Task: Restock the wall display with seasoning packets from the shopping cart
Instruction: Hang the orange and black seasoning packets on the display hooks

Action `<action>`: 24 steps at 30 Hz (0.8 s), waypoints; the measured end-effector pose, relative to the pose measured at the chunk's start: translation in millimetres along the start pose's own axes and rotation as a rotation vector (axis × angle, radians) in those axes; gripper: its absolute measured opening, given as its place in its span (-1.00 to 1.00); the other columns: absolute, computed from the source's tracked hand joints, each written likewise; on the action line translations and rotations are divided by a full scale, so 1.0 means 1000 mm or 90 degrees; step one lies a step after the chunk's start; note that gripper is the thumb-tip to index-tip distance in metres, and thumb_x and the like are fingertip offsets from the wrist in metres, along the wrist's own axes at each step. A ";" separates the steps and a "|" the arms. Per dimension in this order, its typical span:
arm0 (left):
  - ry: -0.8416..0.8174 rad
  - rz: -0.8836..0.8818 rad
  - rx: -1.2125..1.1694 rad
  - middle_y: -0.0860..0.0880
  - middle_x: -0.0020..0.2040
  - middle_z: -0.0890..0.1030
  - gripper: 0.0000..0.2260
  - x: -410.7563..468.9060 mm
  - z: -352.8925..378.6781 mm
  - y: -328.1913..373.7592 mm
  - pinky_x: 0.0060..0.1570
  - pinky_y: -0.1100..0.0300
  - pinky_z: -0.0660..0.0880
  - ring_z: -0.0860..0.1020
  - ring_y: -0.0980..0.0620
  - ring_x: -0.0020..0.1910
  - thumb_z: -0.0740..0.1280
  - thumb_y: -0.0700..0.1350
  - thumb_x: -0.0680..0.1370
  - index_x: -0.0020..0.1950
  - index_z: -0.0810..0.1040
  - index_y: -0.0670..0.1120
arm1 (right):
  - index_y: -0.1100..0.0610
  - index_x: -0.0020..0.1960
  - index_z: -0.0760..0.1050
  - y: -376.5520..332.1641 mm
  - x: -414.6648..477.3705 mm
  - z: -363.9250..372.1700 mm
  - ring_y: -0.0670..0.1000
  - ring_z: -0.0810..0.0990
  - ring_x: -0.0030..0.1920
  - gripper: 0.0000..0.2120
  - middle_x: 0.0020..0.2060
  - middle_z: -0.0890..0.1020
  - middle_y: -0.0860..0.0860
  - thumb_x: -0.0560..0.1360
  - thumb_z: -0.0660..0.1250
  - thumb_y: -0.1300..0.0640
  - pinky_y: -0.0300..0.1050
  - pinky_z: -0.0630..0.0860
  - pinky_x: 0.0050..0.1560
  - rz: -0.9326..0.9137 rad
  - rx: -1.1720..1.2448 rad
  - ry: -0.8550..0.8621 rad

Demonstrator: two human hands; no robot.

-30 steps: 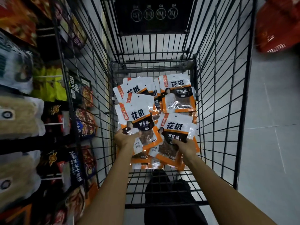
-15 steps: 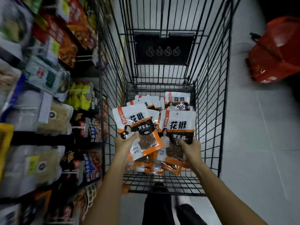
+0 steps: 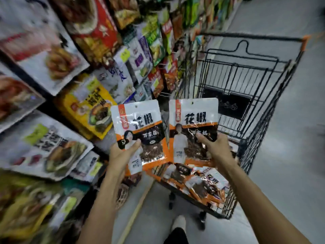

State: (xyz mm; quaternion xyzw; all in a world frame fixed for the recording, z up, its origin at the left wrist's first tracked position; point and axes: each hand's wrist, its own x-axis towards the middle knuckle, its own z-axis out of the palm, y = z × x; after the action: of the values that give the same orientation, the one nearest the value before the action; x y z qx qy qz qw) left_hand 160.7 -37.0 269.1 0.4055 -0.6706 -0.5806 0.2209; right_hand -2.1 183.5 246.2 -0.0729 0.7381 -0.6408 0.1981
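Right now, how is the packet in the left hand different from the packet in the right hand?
The left packet leans a little to the left, while the right packet stands straighter. The left packet sits lower and nearer the wall display; the right packet is higher, in front of the shopping cart. The left hand grips its packet's lower left corner; the right hand grips the lower right. Both look like the same white, orange and black kind.

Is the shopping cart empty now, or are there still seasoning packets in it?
Not empty. Several orange-and-white packets lie in the cart, below the two held up.
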 end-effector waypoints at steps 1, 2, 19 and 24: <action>0.022 0.019 -0.001 0.08 -0.21 0.67 -0.82 -0.016 -0.017 0.009 -0.19 0.26 0.53 0.63 0.17 -0.18 0.49 -0.12 0.42 -0.05 0.57 -0.11 | 0.14 -0.28 0.51 -0.014 -0.009 0.005 -0.23 0.41 -0.60 -0.80 -0.57 0.50 -0.15 0.47 0.43 0.09 -0.37 0.30 -0.59 -0.031 0.005 -0.027; 0.046 0.034 -0.008 0.00 -0.05 0.67 -0.71 -0.030 -0.035 0.017 -0.07 0.16 0.54 0.62 0.08 -0.05 0.49 -0.09 0.41 0.07 0.57 -0.13 | 0.13 -0.32 0.49 -0.028 -0.019 0.011 -0.22 0.39 -0.63 -0.77 -0.62 0.47 -0.15 0.47 0.43 0.13 -0.38 0.27 -0.60 -0.059 0.013 -0.053; 0.486 0.201 -0.004 0.11 -0.27 0.64 -0.88 -0.344 -0.326 0.089 -0.10 -0.02 0.55 0.63 0.09 -0.19 0.49 0.04 0.30 -0.24 0.58 0.15 | 0.11 -0.32 0.57 -0.193 -0.249 0.198 -0.30 0.59 -0.41 -0.85 -0.47 0.64 -0.16 0.42 0.45 0.20 -0.51 0.41 -0.39 -0.340 0.089 -0.562; 0.610 0.185 -0.024 -0.07 -0.03 0.67 -0.57 -0.442 -0.402 0.065 0.06 -0.10 0.55 0.61 -0.06 0.05 0.51 0.11 0.28 0.04 0.59 -0.08 | 0.12 -0.26 0.60 -0.187 -0.353 0.267 -0.24 0.64 -0.33 -0.90 -0.38 0.69 -0.14 0.40 0.48 0.16 -0.47 0.45 -0.36 -0.349 0.087 -0.695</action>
State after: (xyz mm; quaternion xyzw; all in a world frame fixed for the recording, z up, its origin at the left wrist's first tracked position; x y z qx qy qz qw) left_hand 703.8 76.1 499.8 0.5249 -0.5324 -0.3044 0.5902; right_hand 395.3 34.7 472.2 -0.5646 0.4416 -0.5846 0.3800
